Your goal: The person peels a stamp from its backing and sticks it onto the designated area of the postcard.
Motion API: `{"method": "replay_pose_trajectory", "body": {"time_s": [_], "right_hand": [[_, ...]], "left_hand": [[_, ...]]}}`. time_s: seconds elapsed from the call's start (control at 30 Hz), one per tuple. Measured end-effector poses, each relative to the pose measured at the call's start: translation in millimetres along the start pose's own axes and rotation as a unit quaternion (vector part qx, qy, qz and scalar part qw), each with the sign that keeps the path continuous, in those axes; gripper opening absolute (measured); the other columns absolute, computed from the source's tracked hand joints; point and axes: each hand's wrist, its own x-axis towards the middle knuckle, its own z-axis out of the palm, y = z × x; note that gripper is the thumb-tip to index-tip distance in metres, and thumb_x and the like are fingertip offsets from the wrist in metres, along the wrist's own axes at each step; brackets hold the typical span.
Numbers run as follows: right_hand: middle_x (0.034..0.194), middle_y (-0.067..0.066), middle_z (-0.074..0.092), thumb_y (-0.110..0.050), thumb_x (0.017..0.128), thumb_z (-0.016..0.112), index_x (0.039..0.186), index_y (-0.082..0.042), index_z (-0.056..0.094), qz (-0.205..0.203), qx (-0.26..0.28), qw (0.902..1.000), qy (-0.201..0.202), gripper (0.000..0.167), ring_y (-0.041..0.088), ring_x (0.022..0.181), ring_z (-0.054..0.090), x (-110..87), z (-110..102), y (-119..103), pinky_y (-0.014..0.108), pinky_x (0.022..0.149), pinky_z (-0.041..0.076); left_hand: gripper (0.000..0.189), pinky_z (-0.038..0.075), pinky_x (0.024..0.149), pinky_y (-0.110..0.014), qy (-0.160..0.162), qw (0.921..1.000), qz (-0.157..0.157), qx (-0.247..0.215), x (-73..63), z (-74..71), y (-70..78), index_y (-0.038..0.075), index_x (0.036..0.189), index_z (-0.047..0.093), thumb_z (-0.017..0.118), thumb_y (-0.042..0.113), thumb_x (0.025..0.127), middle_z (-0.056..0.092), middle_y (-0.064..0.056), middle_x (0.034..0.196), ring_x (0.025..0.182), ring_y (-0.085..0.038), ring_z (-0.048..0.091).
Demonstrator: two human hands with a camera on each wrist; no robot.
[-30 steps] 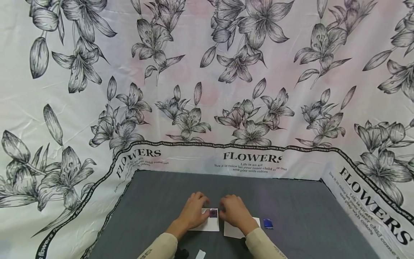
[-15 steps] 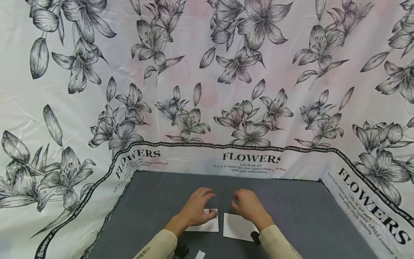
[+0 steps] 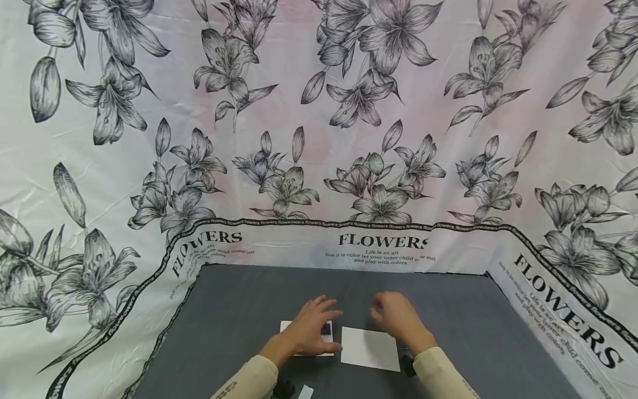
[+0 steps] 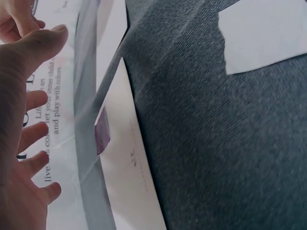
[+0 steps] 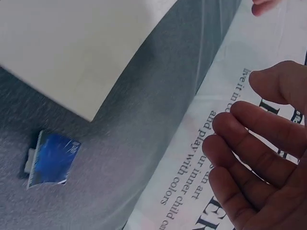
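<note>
My left hand [image 3: 310, 328] hovers over a white card [image 3: 287, 325], fingers spread and holding nothing. A small purple stamp-like piece [image 4: 102, 130] sits near one edge of this card, which also bears faint print in the left wrist view. To the right lies a second white card [image 3: 370, 349], blank on the side that shows. Past its upper right corner is my right hand [image 3: 399, 317]. Its fingers are loosely bent with nothing between them in the right wrist view. A shiny blue square piece [image 5: 55, 158] lies beside the second card; in the head view it is hidden.
A ragged-edged white paper piece [image 4: 264, 36] lies on the dark grey table [image 3: 249, 288], nearer my body. A white curtain [image 3: 279, 244] with flower drawings and lettering borders the table at the back and sides. A dark device [image 3: 284, 389] is on my left wrist.
My right hand has moved rightward off the stamped card, uncovering the second card and covering the blue piece in the head view. My left hand has shifted slightly right, its fingers opening out.
</note>
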Motion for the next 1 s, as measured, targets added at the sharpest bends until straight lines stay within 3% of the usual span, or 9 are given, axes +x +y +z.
{"method": "replay_pose_trajectory", "body": {"time_s": [0.23, 0.7, 1.0], "right_hand": [[0.099, 0.008, 0.079, -0.012, 0.093, 0.083, 0.105, -0.005, 0.081, 0.041, 0.003, 0.999, -0.019, 0.014, 0.027, 0.092, 0.075, -7.2, -3, 10, 0.049, 0.083, 0.062], [0.093, 0.007, 0.077, -0.007, 0.089, 0.082, 0.101, -0.004, 0.081, 0.039, -0.019, 0.999, -0.011, 0.012, 0.026, 0.087, 0.074, -19.6, 0, 33, 0.048, 0.079, 0.061], [0.085, 0.006, 0.075, 0.0, 0.09, 0.081, 0.096, -0.002, 0.08, 0.053, -0.021, 0.998, -0.028, 0.007, 0.021, 0.078, 0.071, -28.0, -2, 45, 0.045, 0.072, 0.061]], "left_hand": [[0.082, 0.034, 0.125, -0.069, -0.015, 0.9998, -0.001, 0.011, 3.2, 9.2, 4.0, 0.021, 0.153, 0.064, 0.089, 0.056, 0.084, 0.049, -0.011, 0.169, 0.161, -0.041, 0.038], [0.081, 0.035, 0.124, -0.069, -0.044, 0.9987, -0.02, 0.018, 7.8, 23.7, 0.6, 0.024, 0.151, 0.066, 0.09, 0.061, 0.082, 0.052, -0.009, 0.167, 0.16, -0.042, 0.04], [0.079, 0.037, 0.123, -0.069, -0.056, 0.9978, -0.031, 0.018, 8.5, 28.3, 0.6, 0.028, 0.151, 0.066, 0.089, 0.062, 0.084, 0.052, -0.008, 0.167, 0.157, -0.042, 0.044]]}}
